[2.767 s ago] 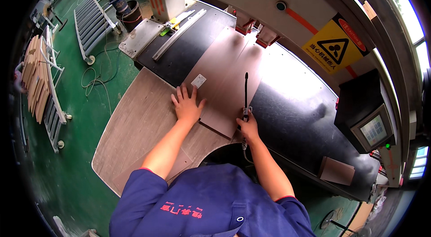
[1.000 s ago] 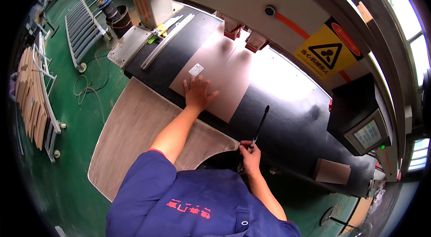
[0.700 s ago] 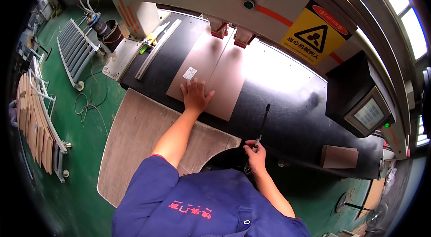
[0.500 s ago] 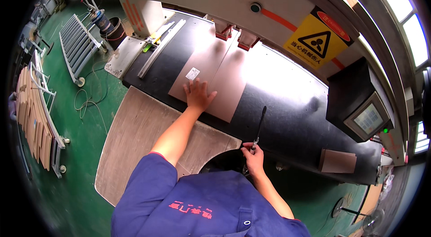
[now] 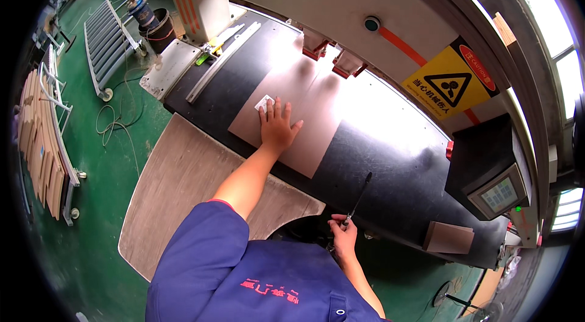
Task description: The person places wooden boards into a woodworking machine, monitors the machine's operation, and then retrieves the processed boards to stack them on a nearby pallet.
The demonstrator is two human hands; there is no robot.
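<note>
Flat on a brown panel [image 5: 304, 139] lies my left hand [image 5: 279, 127], fingers spread and nothing gripped. Its fingertips partly cover a small white label [image 5: 263, 103] on that panel. A faint line runs lengthwise down the panel's surface. My right hand [image 5: 345, 238] is closed around the handle of what looks like an air blow gun [image 5: 359, 197]. The gun's long thin nozzle with a dark tip points up and away over the black worktable [image 5: 390, 169]. Most of its handle is hidden by my fingers.
Above the panel's far end hang red-edged machine heads [image 5: 348, 65] under a white beam. A black control box with a screen [image 5: 498, 194] stands at right, near small brown pieces [image 5: 449, 238]. A curved wooden board [image 5: 183, 194] adjoins the table's near left. Metal rails [image 5: 225, 60] lie far left.
My left hand has moved slightly up the panel and now overlaps the label. The blow gun's nozzle leans a little further right. The whole view has shifted slightly.
</note>
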